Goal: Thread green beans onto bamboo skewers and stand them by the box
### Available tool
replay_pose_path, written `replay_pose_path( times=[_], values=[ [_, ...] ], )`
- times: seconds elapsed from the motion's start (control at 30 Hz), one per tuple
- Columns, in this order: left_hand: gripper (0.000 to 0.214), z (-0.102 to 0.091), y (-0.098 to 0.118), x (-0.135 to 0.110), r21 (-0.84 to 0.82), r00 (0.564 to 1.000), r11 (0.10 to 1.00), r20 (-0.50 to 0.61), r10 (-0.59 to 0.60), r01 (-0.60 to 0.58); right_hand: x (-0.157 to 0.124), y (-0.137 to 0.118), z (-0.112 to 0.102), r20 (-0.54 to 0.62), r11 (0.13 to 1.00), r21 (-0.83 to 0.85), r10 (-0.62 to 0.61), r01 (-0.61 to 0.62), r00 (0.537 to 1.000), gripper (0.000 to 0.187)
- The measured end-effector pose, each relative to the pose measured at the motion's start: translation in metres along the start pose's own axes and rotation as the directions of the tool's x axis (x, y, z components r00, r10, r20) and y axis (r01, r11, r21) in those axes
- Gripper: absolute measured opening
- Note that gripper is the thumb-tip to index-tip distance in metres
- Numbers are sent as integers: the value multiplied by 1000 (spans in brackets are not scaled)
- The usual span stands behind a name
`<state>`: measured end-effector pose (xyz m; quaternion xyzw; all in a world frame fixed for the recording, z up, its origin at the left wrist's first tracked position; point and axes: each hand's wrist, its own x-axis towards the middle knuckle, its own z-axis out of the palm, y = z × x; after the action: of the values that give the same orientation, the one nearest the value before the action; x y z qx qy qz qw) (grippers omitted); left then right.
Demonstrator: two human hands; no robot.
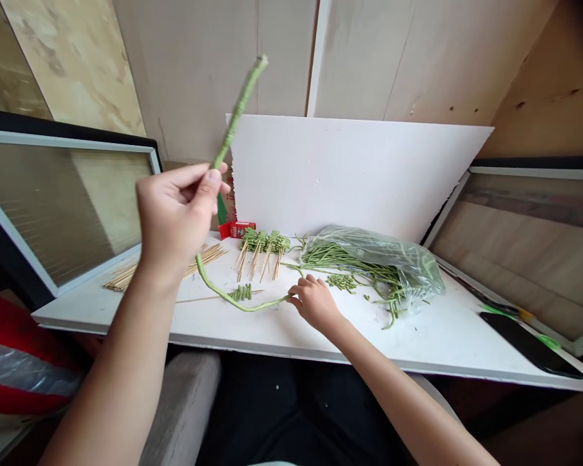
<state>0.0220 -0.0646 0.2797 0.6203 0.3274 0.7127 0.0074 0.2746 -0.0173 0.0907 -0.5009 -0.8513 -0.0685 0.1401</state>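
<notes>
Holding one long yardlong bean [240, 107] between them, two bare hands, foreground: left hand [179, 207], raised, thumb and fingers pinched on the bean, its cut end pointing up and away; right hand [315, 304], lower, just above the desk [447, 343], fingertips closed on the other end. Bean hanging in a curve between the two, one stretch hidden behind the left hand. Below, dark trousers [296, 414] and a worn grey seat edge [184, 395]; at far left, a red item with a silvery band [19, 362]. On the desk, near part: one bamboo skewer [194, 299], lying crosswise, threaded with a short row of cut bean pieces [245, 292], the held bean passing in front of it. Right side: one black smartphone [532, 344], lying flat, beside a bright green cord [547, 341]. Mid-desk: one loose heap of cut bean segments [341, 282], beyond the right hand; one sheaf of bare bamboo skewers [121, 278], left, partly covered by the left arm. Farther: one clear plastic bag [418, 259], lying on its side, long beans [340, 255] spilling from it; one row of filled skewers [265, 241], bare ends toward the camera; one small red box [243, 228], just behind the row. Rear: one upright white board [350, 175], before a pale panelled wall [214, 58].
</notes>
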Motion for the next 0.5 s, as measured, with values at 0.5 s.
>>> replay_pose_path(
  times=[0.5],
  values=[
    [30,83,-78,-130,139,885,990,461,-63,-2,-31,8,3,-56,687,723,155,-67,986,30]
  ],
)
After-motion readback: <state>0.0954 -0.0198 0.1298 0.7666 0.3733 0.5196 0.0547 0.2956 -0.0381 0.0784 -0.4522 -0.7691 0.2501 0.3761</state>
